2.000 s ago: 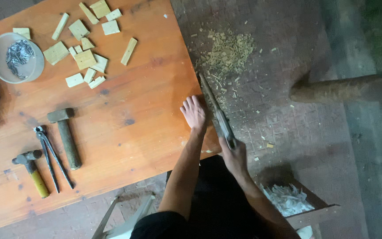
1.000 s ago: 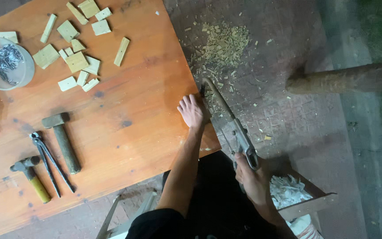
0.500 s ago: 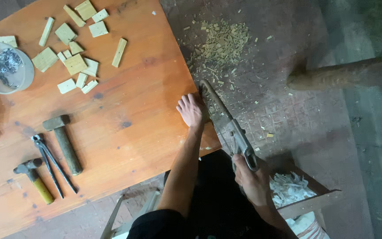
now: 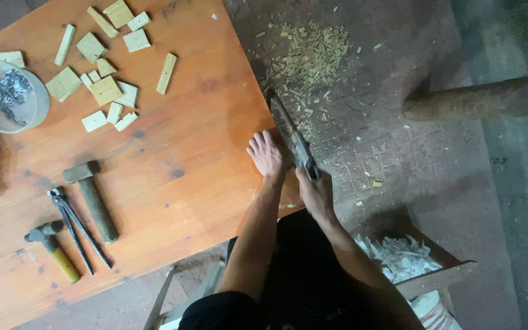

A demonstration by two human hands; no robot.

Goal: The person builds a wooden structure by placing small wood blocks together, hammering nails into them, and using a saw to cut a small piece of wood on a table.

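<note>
- Left hand (image 4: 266,154) lies flat, fingers spread, pressed on the right edge of the wooden desk (image 4: 203,122), holding nothing.
- Right hand (image 4: 316,192) is wrapped tight round the handle of a handsaw (image 4: 291,137), just beside the left hand.
- The saw blade runs along the desk's edge, its tip pointing away from the person.
- Sawdust pile (image 4: 313,55) on the floor beyond the blade.
- Further left on the desk: small wood blocks (image 4: 105,91), a bowl of nails (image 4: 8,96), two hammers (image 4: 93,198), pincers (image 4: 74,226).
</note>
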